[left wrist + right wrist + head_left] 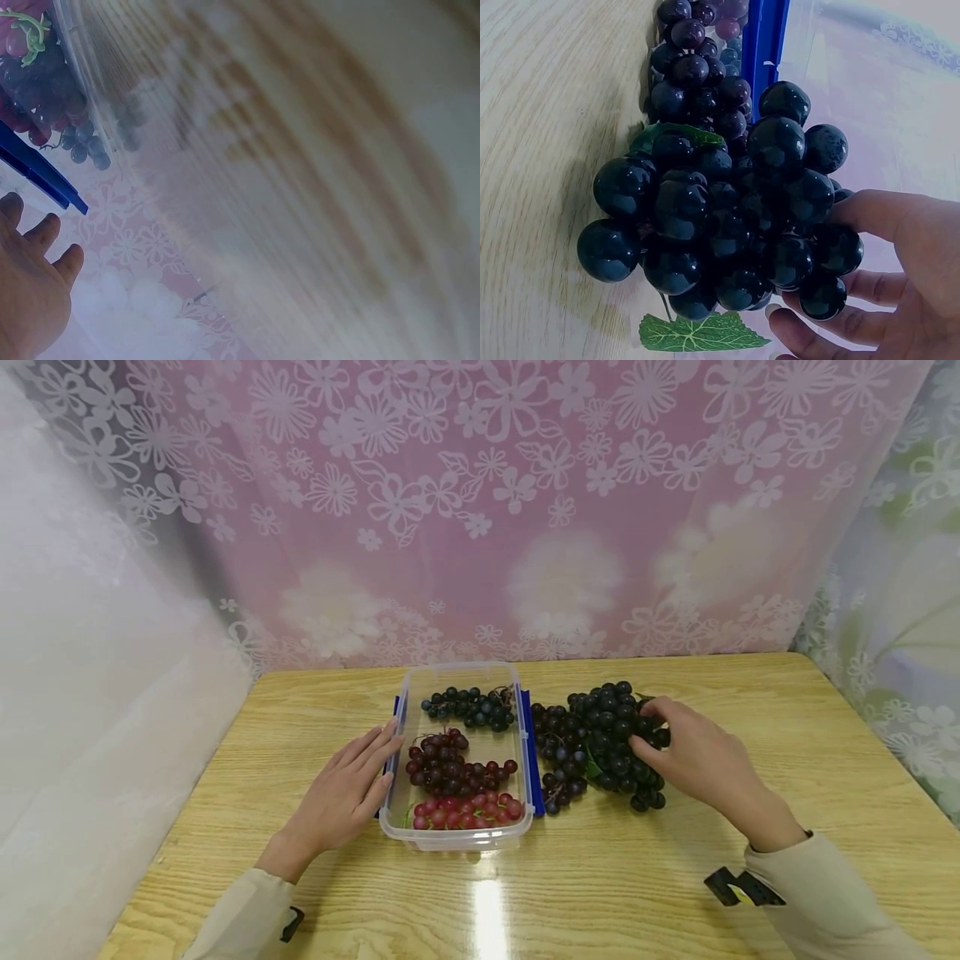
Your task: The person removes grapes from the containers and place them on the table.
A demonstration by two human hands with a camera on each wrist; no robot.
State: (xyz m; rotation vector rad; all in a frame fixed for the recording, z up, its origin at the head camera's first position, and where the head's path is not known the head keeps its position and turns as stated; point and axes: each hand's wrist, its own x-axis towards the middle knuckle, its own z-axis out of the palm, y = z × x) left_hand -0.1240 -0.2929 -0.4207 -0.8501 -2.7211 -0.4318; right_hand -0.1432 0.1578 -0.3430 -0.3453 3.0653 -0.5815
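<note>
A clear plastic container [456, 838] with blue side latches stands on the table. Inside it lie dark blue grapes [480, 708] at the far end, dark red grapes [442, 767] in the middle and pinkish-red grapes [467, 812] at the near end. My left hand [337, 797] rests its fairly straight fingers against the container's left side. To the right of the container, my right hand [693, 752] grips a bunch of large black grapes [617, 735], fingers and thumb curled about its right side. Green leaves [701, 334] show on this bunch in the right wrist view.
Smaller dark purple grapes [558, 752] lie between the container and the black bunch, close to the blue right latch [533, 756]. The wooden table [600, 885] ends at a pink floral curtain [480, 527] behind, with pale drapes [112, 652] on the left.
</note>
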